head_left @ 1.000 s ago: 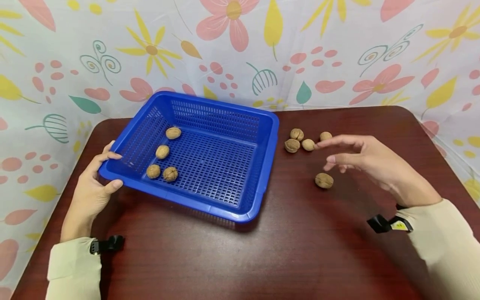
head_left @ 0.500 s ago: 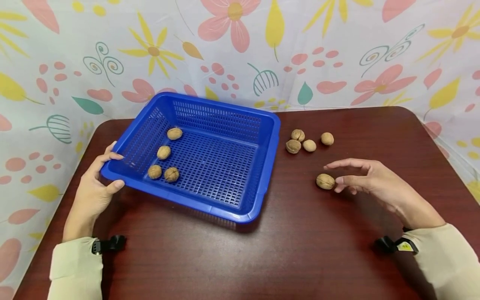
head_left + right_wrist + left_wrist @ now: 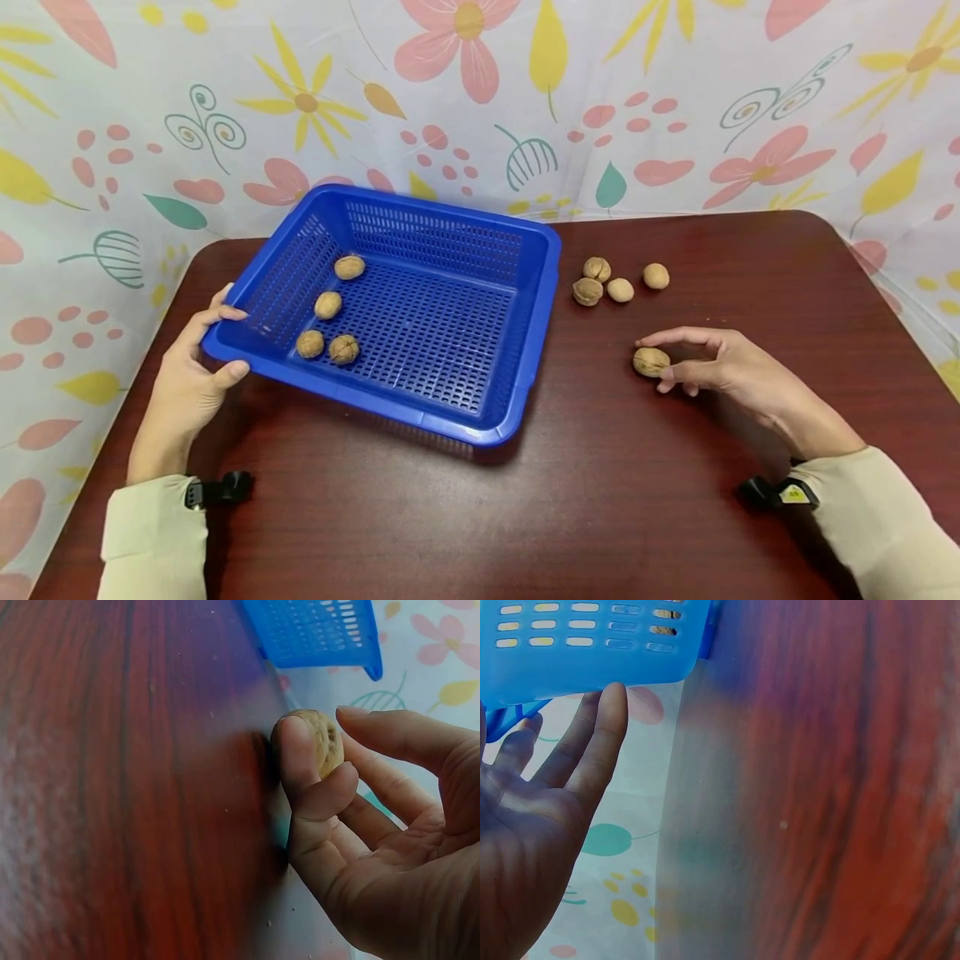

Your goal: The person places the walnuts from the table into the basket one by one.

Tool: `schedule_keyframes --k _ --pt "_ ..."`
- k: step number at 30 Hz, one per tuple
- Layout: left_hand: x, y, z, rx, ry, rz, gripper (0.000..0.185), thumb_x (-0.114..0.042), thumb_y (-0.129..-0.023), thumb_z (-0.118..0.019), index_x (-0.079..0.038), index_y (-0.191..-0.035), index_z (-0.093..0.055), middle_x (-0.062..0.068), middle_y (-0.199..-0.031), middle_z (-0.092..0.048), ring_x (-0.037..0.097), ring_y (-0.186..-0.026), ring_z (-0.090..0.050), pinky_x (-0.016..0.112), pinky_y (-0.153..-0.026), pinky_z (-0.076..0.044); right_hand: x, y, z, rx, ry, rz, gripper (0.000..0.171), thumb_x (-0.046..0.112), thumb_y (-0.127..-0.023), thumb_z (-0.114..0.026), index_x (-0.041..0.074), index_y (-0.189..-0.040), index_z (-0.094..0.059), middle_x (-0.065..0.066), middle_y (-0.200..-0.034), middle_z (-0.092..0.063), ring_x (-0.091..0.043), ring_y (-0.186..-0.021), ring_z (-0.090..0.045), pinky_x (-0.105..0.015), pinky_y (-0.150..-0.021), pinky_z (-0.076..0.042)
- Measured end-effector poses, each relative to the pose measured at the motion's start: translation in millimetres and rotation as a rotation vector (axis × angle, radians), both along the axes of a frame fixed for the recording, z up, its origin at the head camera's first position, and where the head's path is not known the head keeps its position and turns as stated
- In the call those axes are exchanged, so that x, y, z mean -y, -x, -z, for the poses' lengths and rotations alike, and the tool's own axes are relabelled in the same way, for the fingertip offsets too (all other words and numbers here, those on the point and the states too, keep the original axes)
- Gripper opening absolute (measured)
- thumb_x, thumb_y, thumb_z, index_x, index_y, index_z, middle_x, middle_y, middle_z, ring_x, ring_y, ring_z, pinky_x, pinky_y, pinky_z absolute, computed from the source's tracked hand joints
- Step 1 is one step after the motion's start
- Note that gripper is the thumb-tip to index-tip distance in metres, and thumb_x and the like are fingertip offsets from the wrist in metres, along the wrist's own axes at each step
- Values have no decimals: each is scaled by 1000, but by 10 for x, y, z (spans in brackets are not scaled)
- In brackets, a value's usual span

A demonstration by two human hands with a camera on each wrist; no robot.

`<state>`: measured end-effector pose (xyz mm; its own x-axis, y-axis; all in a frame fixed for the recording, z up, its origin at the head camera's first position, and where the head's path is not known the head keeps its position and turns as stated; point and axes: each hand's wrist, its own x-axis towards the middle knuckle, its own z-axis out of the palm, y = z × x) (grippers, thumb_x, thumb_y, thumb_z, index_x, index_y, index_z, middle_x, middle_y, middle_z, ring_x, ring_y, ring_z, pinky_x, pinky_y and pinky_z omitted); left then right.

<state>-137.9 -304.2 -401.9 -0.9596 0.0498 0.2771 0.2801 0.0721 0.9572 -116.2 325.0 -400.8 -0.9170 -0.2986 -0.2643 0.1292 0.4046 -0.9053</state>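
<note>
Brown round walnut (image 3: 650, 361) sat on the dark red wooden table (image 3: 600, 500), pinched lightly between right hand (image 3: 720, 371) fingertips, left hand (image 3: 187, 375) gripping the tilted blue perforated plastic basket (image 3: 525, 333); loose pinch might let it roll away.

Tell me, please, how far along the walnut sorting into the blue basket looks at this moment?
Done: four walnuts lie in the blue basket. In hand: the right hand pinches a single walnut on the table, while the left hand holds the basket's corner. Left: that walnut and the four loose walnuts beside the basket.
</note>
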Motion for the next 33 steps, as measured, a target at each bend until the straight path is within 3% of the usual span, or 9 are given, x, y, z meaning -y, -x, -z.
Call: schedule_keyframes --k 11,22,33 --pt "-1 3 -19 -1 2 -7 56 -10 -80 -91 -1 -129 -65 8 -167 -40 25 -154 -32 12 -109 -41 65 11 12 -15 -70 11 41 4 -93 -73 10 -133 -68 -5 -78 -77 -22 -62 -60 -32 -58 -51" --pt "2 6 -12 -10 -5 7 54 -9 -81 -90 0 -129 -65 8 -167 -40 25 -154 -32 12 -109 -41 114 9 16 -49 -25 3 35 0 -97 -66 6 -131 -68 -5 -77 -75 -23 -70 -70 -33 -58 -51" --pt "13 7 5 -14 8 20 53 -9 -84 -87 0 -130 -63 7 -168 -38 25 -155 -31 12 -110 -40 308 96 -189 -85 42 -24 33 -1 -98 -65 8 -131 -69 -5 -78 -75 -27 -74 -72 -35 -64 -57"
